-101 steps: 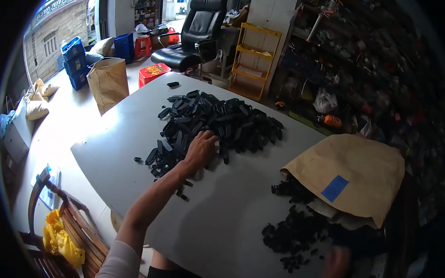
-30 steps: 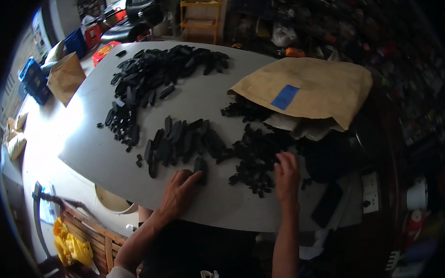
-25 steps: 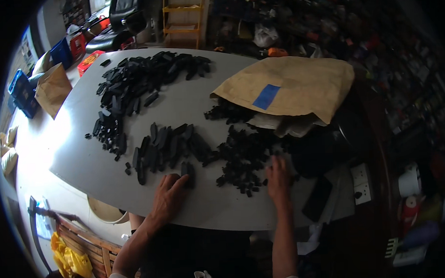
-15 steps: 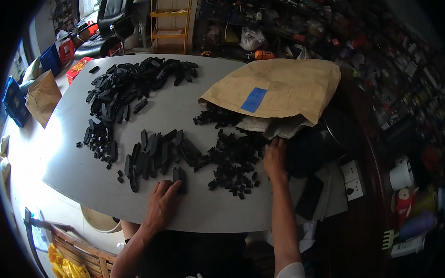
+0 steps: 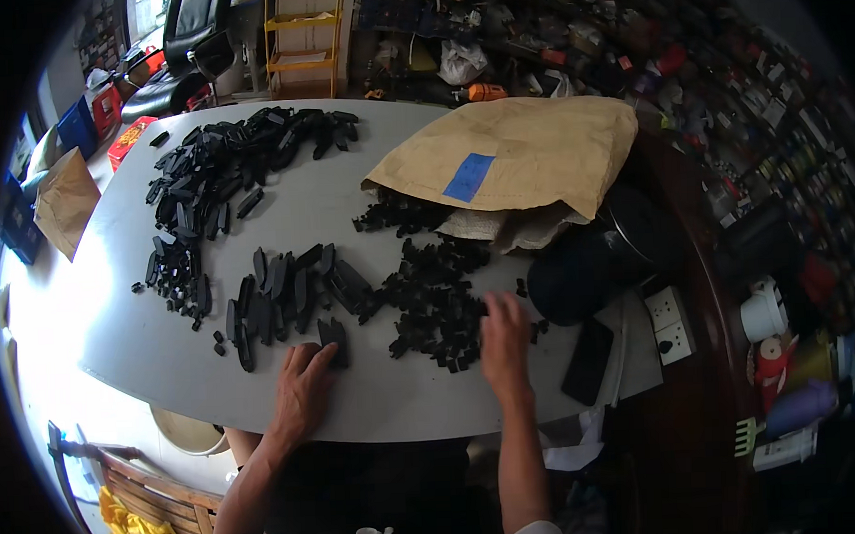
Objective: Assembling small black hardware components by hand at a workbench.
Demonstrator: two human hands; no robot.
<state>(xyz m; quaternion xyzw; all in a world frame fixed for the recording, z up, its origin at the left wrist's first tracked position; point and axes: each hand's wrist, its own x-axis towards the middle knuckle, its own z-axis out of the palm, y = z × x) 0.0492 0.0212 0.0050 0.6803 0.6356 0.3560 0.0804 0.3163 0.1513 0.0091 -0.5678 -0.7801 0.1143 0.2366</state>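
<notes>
Near the table's front edge, my left hand (image 5: 303, 384) is closed, its thumb and forefinger against a long black plastic piece (image 5: 333, 344). To the right, my right hand (image 5: 506, 344) rests at the side of a pile of small black plastic pieces (image 5: 436, 300). Its fingers are stretched out and slightly parted, partly blurred, and I see nothing held in them. Beyond my left hand lies a group of long black pieces (image 5: 277, 283). A larger heap of similar black pieces (image 5: 240, 151) curves along the table's far left.
A brown paper sack (image 5: 527, 155) with a blue patch lies at the back right, its mouth facing the small pieces. Beside it are a dark cylindrical container (image 5: 588, 266), a black phone (image 5: 588, 360) and a white socket strip (image 5: 670, 324). The grey table (image 5: 404, 400) has a curved left edge.
My right hand has come away from the sack's mouth, nearer to me and left, to the side of the small pieces. My left hand stays at the long piece. The whole view has shifted slightly.
</notes>
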